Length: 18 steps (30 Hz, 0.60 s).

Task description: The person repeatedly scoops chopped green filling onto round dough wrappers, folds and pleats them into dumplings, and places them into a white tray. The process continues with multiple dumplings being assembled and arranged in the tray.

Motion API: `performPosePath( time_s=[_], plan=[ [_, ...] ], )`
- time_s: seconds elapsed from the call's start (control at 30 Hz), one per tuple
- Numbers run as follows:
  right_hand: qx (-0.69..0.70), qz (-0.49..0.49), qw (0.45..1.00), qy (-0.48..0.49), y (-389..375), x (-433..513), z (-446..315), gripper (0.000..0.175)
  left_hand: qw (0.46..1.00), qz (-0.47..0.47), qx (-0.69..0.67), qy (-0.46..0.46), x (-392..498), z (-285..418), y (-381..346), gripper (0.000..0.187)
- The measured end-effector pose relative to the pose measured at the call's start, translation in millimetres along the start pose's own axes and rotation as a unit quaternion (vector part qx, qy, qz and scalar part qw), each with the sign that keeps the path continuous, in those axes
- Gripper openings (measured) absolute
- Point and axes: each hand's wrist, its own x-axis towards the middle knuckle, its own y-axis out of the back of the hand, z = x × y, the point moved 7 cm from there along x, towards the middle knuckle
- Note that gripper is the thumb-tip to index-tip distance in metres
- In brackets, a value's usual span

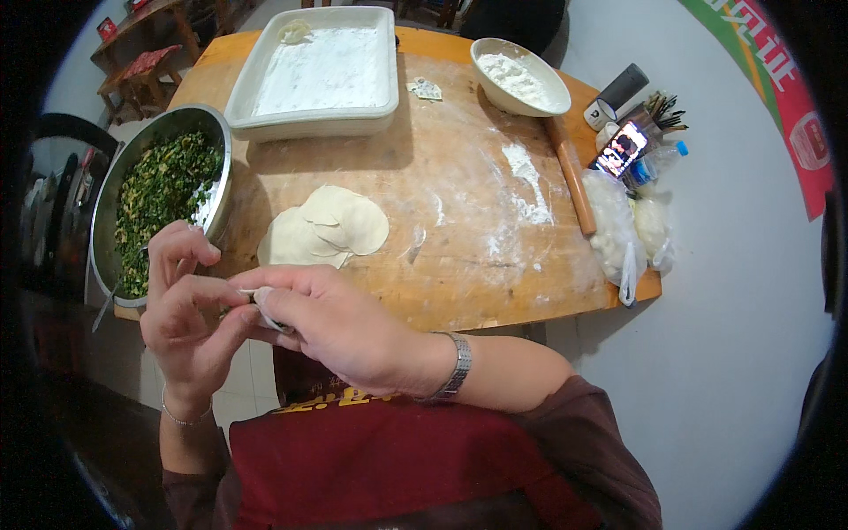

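Observation:
Between my fingers is a dumpling (273, 322), its pale dough edge pinched by both hands and most of it hidden. My left hand (192, 305) grips it with thumb and index finger while other fingers curl upward. From the right, my right hand (338, 324) presses the dough with its thumb. Several round dough wrappers (331, 222) lie overlapped on the floured wooden board (457, 278) just beyond my hands. A steel bowl of chopped green filling (165, 179) stands to the left, a utensil handle (103, 311) at its near rim.
One finished dumpling (294, 31) sits in a flour-dusted white tray (318, 122) at the back. A flour bowl (520, 76) stands back right, near a rolling pin (571, 175). Plastic bags (609, 225), a lit phone (621, 149) and a bottle (656, 164) crowd the right edge by the wall.

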Motion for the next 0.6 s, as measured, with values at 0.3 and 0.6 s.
performPosePath(
  time_s=[0.3, 0.6],
  plan=[
    [0.052, 0.077, 0.996, -0.012, -6, -9, -10, 0.051, 0.999, 0.013, -0.008, -0.041, -2, -5, 3, 0.035],
    [0.126, 0.098, 0.987, -0.023, -5, -9, -10, 0.061, 0.997, 0.029, 0.024, -0.069, 0, 0, 6, 0.041]
  ],
)
